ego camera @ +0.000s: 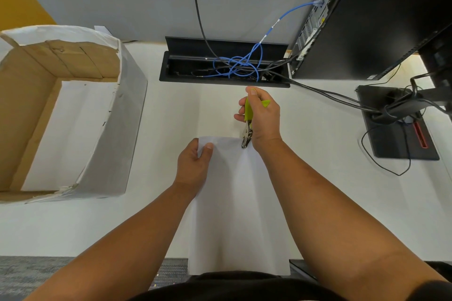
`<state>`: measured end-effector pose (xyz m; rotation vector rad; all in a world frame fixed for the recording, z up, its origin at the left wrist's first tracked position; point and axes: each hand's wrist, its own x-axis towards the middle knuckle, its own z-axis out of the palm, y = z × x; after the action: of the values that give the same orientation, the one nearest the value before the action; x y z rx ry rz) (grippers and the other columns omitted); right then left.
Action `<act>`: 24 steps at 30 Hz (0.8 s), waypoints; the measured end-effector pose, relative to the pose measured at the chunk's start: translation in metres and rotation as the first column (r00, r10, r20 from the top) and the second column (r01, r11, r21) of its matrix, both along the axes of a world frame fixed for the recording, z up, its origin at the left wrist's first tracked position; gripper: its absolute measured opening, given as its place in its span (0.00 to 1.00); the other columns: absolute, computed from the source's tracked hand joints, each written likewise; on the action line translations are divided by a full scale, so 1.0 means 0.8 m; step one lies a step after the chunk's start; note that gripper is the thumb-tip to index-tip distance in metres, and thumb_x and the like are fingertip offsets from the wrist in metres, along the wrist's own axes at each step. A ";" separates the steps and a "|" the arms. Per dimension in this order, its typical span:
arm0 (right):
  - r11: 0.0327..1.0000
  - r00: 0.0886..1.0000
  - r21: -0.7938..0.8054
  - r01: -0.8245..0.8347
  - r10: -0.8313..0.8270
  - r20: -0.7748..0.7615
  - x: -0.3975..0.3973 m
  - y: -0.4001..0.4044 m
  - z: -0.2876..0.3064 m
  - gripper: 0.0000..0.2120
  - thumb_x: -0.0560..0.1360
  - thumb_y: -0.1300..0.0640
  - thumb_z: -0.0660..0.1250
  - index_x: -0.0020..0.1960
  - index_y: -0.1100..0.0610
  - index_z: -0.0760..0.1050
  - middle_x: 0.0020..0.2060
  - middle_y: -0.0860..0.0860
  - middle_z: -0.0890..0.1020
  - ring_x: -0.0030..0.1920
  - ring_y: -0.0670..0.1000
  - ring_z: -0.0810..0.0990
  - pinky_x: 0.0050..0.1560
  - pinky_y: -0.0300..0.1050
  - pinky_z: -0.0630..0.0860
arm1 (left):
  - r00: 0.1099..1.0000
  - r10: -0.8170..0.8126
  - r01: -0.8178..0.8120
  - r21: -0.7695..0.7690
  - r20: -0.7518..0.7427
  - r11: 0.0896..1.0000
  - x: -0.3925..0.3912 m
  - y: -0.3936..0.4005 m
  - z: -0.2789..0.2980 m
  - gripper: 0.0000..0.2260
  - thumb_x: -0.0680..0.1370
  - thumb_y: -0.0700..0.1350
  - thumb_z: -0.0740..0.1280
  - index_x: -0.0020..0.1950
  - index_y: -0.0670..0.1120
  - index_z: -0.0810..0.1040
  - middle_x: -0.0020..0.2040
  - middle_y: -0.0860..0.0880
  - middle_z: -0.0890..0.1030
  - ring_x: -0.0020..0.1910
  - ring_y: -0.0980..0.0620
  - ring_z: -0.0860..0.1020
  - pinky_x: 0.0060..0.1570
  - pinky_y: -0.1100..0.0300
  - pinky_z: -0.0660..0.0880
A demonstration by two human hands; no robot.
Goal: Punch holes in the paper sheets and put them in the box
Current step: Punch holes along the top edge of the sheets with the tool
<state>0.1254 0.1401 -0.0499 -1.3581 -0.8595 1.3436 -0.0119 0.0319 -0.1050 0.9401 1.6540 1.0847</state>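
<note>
Paper sheet (234,203): white, held above the near edge of the white counter (318,178), its far edge raised.
Left hand (194,162): pinches the sheet's far left corner, thumb on top.
Right hand (263,117): fingers curled round the green handles of a hole punch (248,129); the metal head sits on the sheet's far right edge.
Box (117,129): open cardboard, white outside, on the counter to the left, well apart from the sheet; a white sheet lies inside.
Cable tray (171,68): black, open, with blue cable (244,63), beyond the hands.
</note>
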 end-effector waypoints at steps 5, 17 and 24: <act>1.000 1.000 0.004 -0.006 0.006 0.002 0.000 -0.001 -0.002 0.08 0.80 0.56 0.62 0.53 0.56 0.79 0.37 0.54 0.79 0.36 0.52 0.76 0.42 0.52 0.83 | 1.000 0.004 -0.004 -0.010 -0.005 1.000 0.000 0.000 0.000 0.04 0.80 0.51 0.63 0.49 0.56 0.77 0.47 0.55 0.81 0.46 0.58 0.78 0.47 0.62 0.77; 0.998 1.000 0.056 0.016 -0.016 0.007 0.001 -0.003 -0.006 0.07 0.79 0.60 0.62 0.44 0.56 0.77 0.34 0.55 0.76 0.31 0.51 0.72 0.39 0.54 0.83 | 1.000 0.001 -0.001 -0.015 0.008 1.000 0.001 -0.003 -0.002 0.05 0.80 0.50 0.63 0.51 0.52 0.78 0.47 0.54 0.81 0.44 0.60 0.79 0.46 0.63 0.77; 0.997 1.000 0.072 0.018 -0.019 0.023 0.002 -0.004 -0.007 0.07 0.79 0.60 0.61 0.43 0.56 0.75 0.33 0.54 0.75 0.30 0.49 0.72 0.37 0.52 0.82 | 1.000 0.000 0.000 -0.021 0.015 1.000 0.001 -0.004 -0.003 0.05 0.80 0.51 0.64 0.50 0.54 0.78 0.47 0.55 0.82 0.48 0.56 0.79 0.49 0.59 0.78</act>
<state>0.1270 0.1368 -0.0553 -1.3251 -0.9009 1.2731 -0.0107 0.0286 -0.1071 0.9166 1.6504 1.0700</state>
